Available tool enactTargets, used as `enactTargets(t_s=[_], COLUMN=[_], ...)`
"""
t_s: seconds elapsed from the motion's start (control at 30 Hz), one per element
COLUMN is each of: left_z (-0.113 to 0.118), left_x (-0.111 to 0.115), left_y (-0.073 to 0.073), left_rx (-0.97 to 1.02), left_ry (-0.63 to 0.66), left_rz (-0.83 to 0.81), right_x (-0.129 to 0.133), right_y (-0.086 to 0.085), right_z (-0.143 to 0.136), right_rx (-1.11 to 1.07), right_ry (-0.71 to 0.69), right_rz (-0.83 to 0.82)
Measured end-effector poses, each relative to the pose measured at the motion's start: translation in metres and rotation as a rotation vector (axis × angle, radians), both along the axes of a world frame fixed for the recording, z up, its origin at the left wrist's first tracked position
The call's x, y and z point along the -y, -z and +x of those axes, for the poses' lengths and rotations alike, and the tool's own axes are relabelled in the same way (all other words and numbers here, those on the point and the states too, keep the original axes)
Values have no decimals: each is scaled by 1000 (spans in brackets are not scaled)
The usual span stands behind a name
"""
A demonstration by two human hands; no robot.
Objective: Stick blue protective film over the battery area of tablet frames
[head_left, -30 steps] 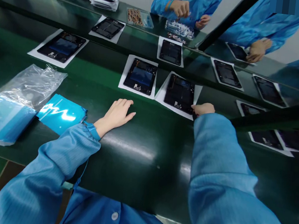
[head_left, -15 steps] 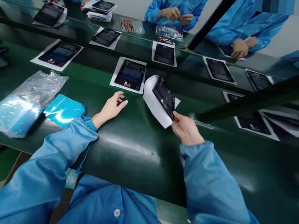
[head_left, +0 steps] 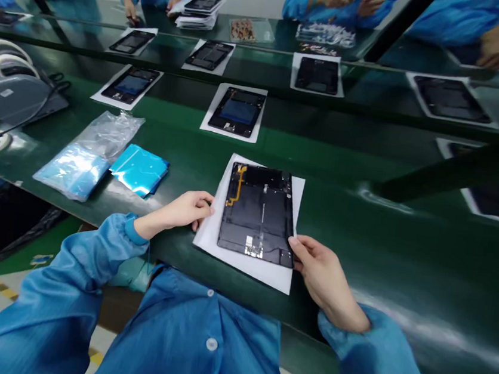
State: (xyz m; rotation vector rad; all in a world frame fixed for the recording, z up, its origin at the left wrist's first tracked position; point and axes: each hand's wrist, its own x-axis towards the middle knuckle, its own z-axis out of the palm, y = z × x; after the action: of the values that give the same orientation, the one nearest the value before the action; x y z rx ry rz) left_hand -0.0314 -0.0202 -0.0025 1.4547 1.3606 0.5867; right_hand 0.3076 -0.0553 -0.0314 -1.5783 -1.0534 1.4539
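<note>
In front of me a black tablet housing (head_left: 249, 223) with an orange flex cable (head_left: 236, 188) rests on a white paper sheet (head_left: 247, 268). My right hand (head_left: 319, 270) grips the housing's lower right corner, thumb on top and fingers beneath. At the sheet's left edge is my left hand (head_left: 188, 210), its thumb and fingers closed on the paper. Left of that hand lies a stack of shiny blue film sheets (head_left: 139, 170). A clear plastic bag (head_left: 84, 159) holding more blue film lies beside the stack.
Tablet housings on paper, one (head_left: 237, 112) straight ahead, another (head_left: 131, 85) farther left, lie beyond my hands. A dark slanted post (head_left: 459, 169) stands at right. Grey equipment (head_left: 19, 98) with white rings is at left. Co-workers in blue sit across a raised shelf (head_left: 261, 83).
My right hand has brought the tablet housing and paper nearer and laid them flatter before me. My left hand, previously apart with fingers loose, now holds the sheet's left edge. The view has shifted.
</note>
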Motion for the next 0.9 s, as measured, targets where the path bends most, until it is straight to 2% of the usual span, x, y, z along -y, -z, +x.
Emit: enactTargets(t_s=[0.1, 0.2, 0.27, 0.37, 0.5, 0.57, 0.67, 0.77, 0.83, 0.9], left_z=[-36, -78, -102, -123, -138, -142, -135, -100, -64, -29], left_x=[7, -5, -15, -27, -33, -33, -24, 4, 29, 51], left_y=[-17, -30, -34, -35, -38, -43, -55, -67, -71, -71], left_rx=[-284, -545, -651, -709, -673, -654, -673, -676, -600, -434], left_ry=[-123, -308, -351, -315, -217, -183, -213, -267, -185, -4], left_rz=[132, 251, 250, 203, 157, 150, 238, 447, 552, 625], right_x=[1, 1, 1, 2, 4, 8, 18, 27, 30, 29], right_y=[12, 15, 15, 16, 18, 12, -8, -31, -42, -47], right_z=[4, 5, 3, 0, 2, 1, -15, -53, -83, -109], right_rx=[276, 569, 710, 789, 794, 814, 801, 566, 343, 161], right_ry=[-105, -185, -180, -147, -91, -28, 22, -96, -222, -310], right_rz=[102, 296, 446, 562, 624, 672, 790, 836, 788, 732])
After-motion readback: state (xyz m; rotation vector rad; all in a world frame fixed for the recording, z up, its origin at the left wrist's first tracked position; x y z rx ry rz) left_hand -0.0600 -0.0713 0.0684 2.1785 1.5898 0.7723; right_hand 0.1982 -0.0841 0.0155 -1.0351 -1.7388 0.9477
